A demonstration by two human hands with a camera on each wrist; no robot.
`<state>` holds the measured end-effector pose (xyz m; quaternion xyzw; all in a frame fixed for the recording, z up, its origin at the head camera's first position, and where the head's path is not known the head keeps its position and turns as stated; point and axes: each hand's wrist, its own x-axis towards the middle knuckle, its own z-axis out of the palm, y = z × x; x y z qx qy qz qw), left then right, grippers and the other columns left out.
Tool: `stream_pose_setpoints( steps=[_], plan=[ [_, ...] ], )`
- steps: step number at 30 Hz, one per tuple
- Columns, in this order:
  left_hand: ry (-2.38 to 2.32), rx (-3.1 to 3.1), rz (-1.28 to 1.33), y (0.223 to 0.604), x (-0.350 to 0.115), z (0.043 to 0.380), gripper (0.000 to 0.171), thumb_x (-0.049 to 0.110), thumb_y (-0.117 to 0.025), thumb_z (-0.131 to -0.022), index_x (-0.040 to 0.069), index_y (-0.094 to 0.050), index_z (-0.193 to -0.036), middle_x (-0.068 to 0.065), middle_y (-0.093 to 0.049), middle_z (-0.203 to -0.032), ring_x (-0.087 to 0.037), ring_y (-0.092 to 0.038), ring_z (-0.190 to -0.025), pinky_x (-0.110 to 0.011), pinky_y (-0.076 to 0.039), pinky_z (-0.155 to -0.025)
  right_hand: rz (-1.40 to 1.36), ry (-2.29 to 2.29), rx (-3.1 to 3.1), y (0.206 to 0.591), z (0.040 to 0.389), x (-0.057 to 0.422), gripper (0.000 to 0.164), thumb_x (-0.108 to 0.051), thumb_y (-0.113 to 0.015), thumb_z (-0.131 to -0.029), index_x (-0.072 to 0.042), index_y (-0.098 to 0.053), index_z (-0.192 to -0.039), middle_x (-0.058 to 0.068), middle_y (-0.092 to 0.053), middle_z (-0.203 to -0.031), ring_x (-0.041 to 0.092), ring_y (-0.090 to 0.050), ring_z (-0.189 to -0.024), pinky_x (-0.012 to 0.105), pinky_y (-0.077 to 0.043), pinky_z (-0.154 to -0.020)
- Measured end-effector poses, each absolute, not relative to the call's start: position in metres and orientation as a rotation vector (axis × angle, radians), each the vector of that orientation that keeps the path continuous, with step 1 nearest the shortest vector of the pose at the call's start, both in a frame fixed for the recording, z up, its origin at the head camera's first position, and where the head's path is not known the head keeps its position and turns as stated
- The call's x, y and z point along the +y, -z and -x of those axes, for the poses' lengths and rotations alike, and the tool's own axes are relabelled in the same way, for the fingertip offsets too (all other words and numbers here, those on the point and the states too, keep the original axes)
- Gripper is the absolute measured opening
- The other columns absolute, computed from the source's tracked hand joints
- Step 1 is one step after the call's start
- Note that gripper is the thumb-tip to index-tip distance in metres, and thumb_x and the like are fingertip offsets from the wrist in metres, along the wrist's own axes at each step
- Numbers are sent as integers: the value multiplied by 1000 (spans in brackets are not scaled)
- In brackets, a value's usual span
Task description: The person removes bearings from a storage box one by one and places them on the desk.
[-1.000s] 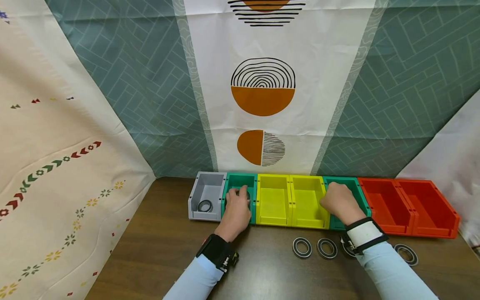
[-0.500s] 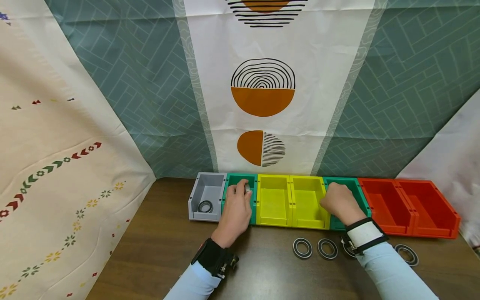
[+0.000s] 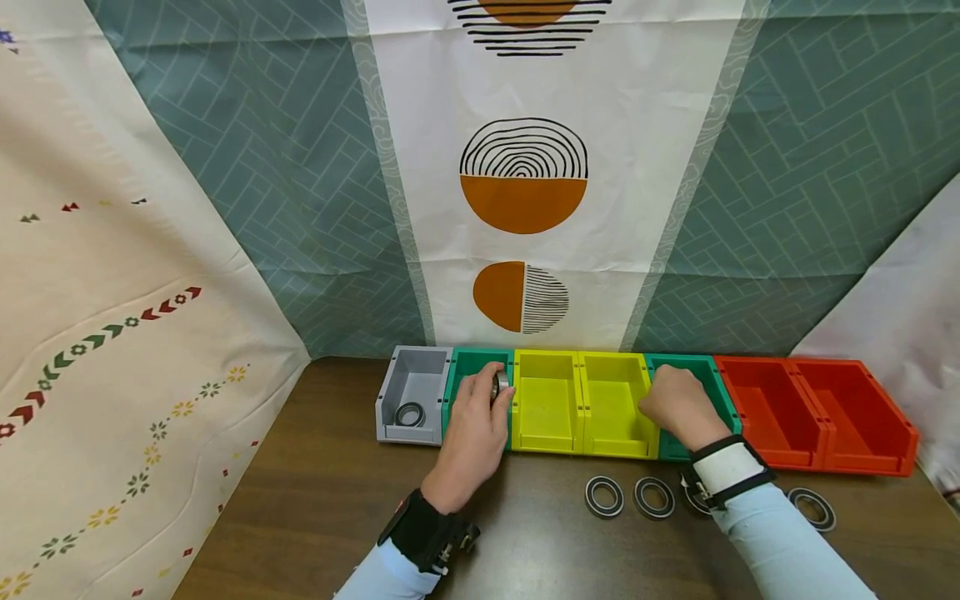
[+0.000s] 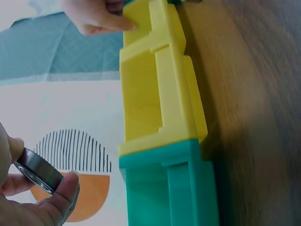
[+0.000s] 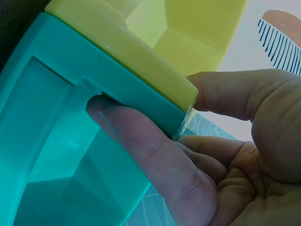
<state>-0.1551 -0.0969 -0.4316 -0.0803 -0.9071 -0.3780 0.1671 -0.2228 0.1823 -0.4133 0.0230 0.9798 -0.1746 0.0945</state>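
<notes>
Between the thumb and fingers of my left hand a ball bearing is pinched, its dark rim turned edge-on. In the head view this hand is over the left green bin. My right hand grips the adjoining side walls of the right green bin and the yellow bin beside it. In the right wrist view its index finger reaches inside the green bin, while the thumb lies on the yellow side.
Left of the row, a grey bin contains one bearing. Two red bins end the row at the right. Several bearings lie on the wooden table in front, one partly under the right wrist. A patterned cloth hangs behind.
My left hand has risen out of the left green bin with the bearing and shifted slightly right, showing more of the bearing. The right hand stays in place.
</notes>
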Motion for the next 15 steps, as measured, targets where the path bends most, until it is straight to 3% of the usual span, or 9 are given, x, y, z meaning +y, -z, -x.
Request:
stream_pose_setpoints(
  steps=[15],
  plan=[
    [1112,-2644,325,432,-88,135,51,43,-43,-96,18,-38,-141,-7,-45,-134,-15,-51,-107,-32,-51,-89,-51,527,2910,413,222,183,15,-10,-56,-80,0,-53,-70,5,-39,-57,21,-47,-48,24,-36,-44]
  ],
)
